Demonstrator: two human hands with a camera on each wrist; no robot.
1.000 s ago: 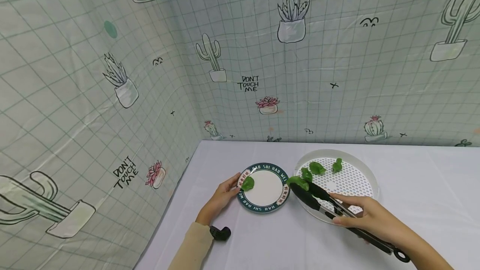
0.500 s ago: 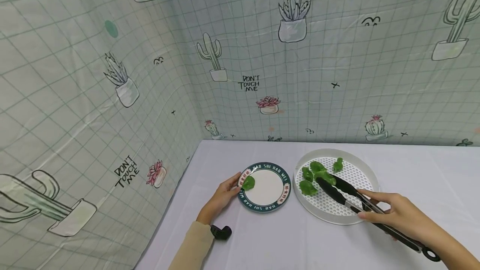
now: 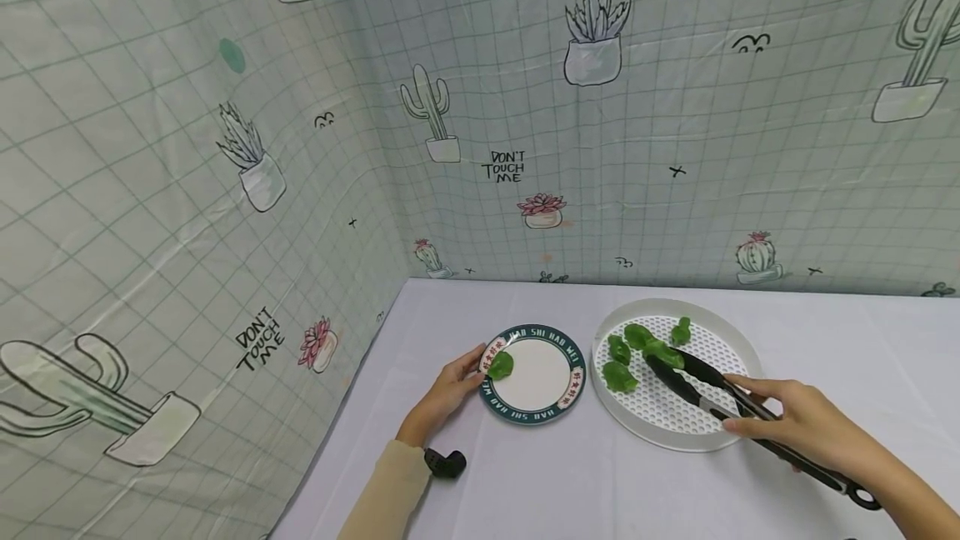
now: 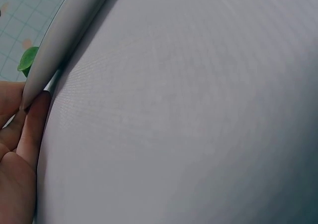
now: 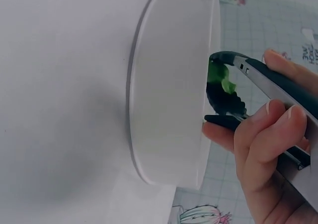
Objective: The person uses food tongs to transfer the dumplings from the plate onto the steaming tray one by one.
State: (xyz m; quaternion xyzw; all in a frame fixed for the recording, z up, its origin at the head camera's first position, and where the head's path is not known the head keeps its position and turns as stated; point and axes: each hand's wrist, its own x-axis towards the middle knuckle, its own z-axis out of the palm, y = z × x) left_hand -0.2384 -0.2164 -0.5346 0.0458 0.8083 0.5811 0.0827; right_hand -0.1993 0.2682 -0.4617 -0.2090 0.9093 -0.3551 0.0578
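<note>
My left hand [image 3: 448, 390] pinches the left rim of a plate [image 3: 534, 417] with a dark green lettered border. The left wrist view shows the plate's pale underside [image 4: 67, 33] tipped up beside the fingers [image 4: 35, 129]. One green leaf [image 3: 500, 365] lies on the plate near that hand. My right hand [image 3: 798, 422] holds black-tipped tongs [image 3: 708, 404] around the middle of their arms. Their tips reach over a white round tray [image 3: 693, 442] with a perforated base, where a leaf [image 3: 663, 352] sits at the tips. In the right wrist view the tips [image 5: 223, 97] hang at the rim.
Several other green leaves [image 3: 619, 376] lie on the left and back of the tray. A black strap piece [image 3: 446, 463] sits at the left wrist. Behind the white table [image 3: 555, 482] stands a cactus-print cloth backdrop [image 3: 480, 90].
The tongs have moved from the gap beside the plate to the right, over the tray, with a leaf at their tips. My left hand stays on the plate.
</note>
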